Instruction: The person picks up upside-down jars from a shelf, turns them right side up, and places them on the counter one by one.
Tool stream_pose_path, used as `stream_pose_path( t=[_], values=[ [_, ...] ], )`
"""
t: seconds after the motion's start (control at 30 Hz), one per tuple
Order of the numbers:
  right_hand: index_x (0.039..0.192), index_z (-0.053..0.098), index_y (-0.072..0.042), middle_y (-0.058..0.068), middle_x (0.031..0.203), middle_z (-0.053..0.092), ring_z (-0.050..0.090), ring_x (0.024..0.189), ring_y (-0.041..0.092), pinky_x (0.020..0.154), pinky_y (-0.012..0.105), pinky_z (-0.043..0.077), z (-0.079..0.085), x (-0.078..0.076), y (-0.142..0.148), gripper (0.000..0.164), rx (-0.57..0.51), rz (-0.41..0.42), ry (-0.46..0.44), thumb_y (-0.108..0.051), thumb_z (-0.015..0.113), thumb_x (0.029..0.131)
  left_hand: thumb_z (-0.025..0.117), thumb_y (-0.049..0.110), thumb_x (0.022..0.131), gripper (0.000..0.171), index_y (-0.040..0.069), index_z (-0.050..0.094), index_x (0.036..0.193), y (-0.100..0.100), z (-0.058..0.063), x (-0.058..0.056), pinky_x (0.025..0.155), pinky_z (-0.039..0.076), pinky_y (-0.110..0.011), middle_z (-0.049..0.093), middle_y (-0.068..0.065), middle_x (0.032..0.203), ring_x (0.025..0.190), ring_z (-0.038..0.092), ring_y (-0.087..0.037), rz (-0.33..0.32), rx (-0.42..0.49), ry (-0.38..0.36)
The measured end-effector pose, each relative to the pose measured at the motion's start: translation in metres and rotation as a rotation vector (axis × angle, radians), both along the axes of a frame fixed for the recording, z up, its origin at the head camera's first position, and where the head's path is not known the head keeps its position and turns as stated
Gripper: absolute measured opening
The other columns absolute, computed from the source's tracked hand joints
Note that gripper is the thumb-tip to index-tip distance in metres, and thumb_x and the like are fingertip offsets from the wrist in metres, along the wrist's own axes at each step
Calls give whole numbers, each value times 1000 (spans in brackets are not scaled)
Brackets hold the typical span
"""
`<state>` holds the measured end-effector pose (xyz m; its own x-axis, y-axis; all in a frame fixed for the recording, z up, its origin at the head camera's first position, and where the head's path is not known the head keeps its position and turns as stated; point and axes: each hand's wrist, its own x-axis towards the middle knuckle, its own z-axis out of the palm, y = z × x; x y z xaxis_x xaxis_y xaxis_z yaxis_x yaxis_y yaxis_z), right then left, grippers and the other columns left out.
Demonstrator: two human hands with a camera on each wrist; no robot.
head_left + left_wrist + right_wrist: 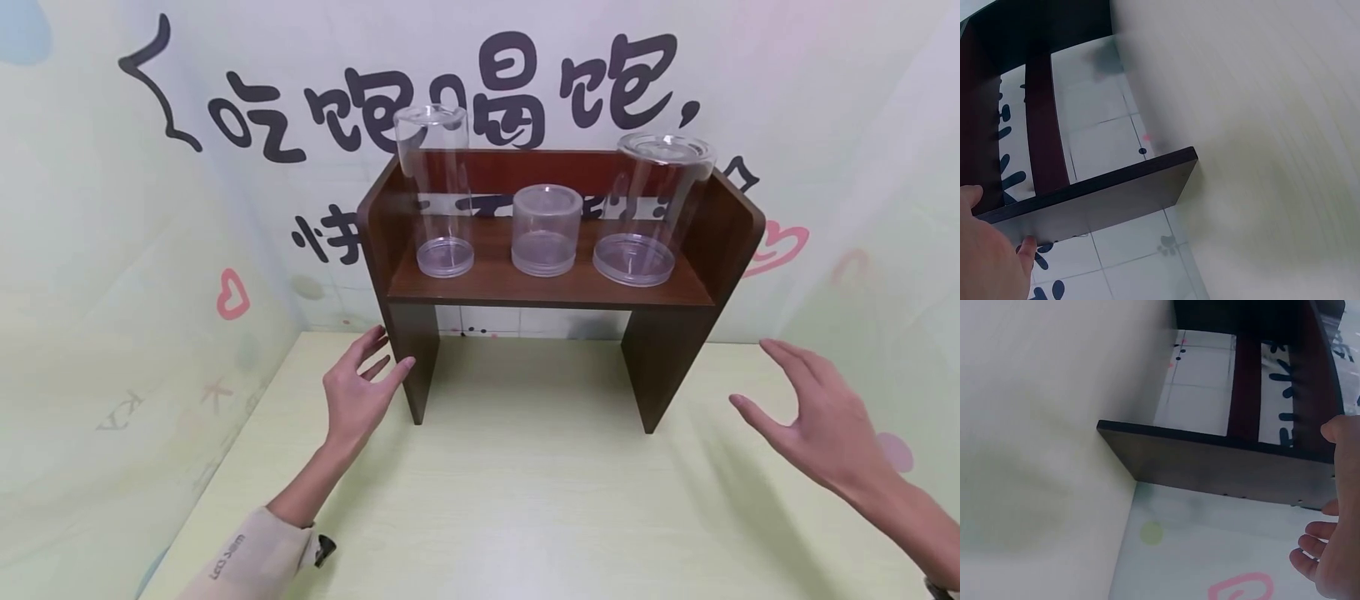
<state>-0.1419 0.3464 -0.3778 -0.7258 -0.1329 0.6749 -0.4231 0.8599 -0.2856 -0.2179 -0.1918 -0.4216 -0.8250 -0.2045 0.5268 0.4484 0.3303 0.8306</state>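
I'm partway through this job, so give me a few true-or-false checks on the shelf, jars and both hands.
1. On the shelf, the short jar stands between the tall jar and the wide jar. True.
2. The wide jar is at the shelf's left end. False: it is at the right end.
3. The left hand is beside the shelf's left panel. True.
4. The right hand holds the short jar. False: it holds nothing.
5. The tall jar lies on its side. False: it stands.
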Motion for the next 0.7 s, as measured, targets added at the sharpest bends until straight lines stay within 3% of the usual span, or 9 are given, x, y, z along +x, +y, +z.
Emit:
stream_pose_path(
  t=[0.1, 0.23, 0.33, 0.47, 0.6, 0.7],
  values=[
    [146, 60, -2, 25, 139, 62, 55, 123, 45, 102, -3, 24, 10, 1, -4, 78, -16, 21, 70, -52, 79, 88, 92, 8, 82, 63, 2, 67, 140, 3, 0, -2, 94, 61, -38, 71, -16, 135, 125, 69, -31, 15, 13, 4],
    [143, 62, 2, 28, 135, 64, 56, 119, 46, 105, -3, 25, 26, 3, -10, 98, -10, 24, 154, -81, 56, 91, 91, 5, 82, 61, 2, 68, 138, 7, -1, -4, 93, 62, -42, 72, -17, 133, 123, 70, -32, 32, 28, 12],
    [139, 64, 5, 29, 131, 65, 57, 114, 47, 106, -2, 27, 37, 3, -17, 99, -10, 24, 219, -82, 55, 91, 91, 5, 82, 58, 2, 70, 136, 8, -1, -5, 92, 62, -44, 73, -17, 131, 121, 71, -33, 35, 38, 25],
    [137, 65, 7, 31, 128, 67, 58, 111, 50, 107, 0, 28, 51, 2, -25, 98, -14, 34, 289, -80, 56, 92, 91, 5, 82, 53, 0, 72, 132, 12, 0, -5, 89, 62, -37, 75, -19, 126, 115, 74, -35, 46, 47, 32],
    [137, 64, 8, 32, 130, 66, 58, 112, 52, 109, 2, 30, 64, 2, -32, 97, -3, 52, 328, -78, 57, 93, 89, -1, 82, 51, -7, 71, 129, 18, 5, -3, 86, 61, -23, 74, -27, 123, 111, 74, -43, 67, 45, 27],
    [138, 63, 8, 32, 131, 66, 58, 113, 52, 110, 3, 31, 73, 1, -38, 97, -2, 68, 351, -77, 58, 93, 87, -6, 83, 49, -12, 69, 128, 23, 12, 1, 85, 62, -25, 72, -33, 121, 109, 73, -48, 74, 39, 31]
  ],
)
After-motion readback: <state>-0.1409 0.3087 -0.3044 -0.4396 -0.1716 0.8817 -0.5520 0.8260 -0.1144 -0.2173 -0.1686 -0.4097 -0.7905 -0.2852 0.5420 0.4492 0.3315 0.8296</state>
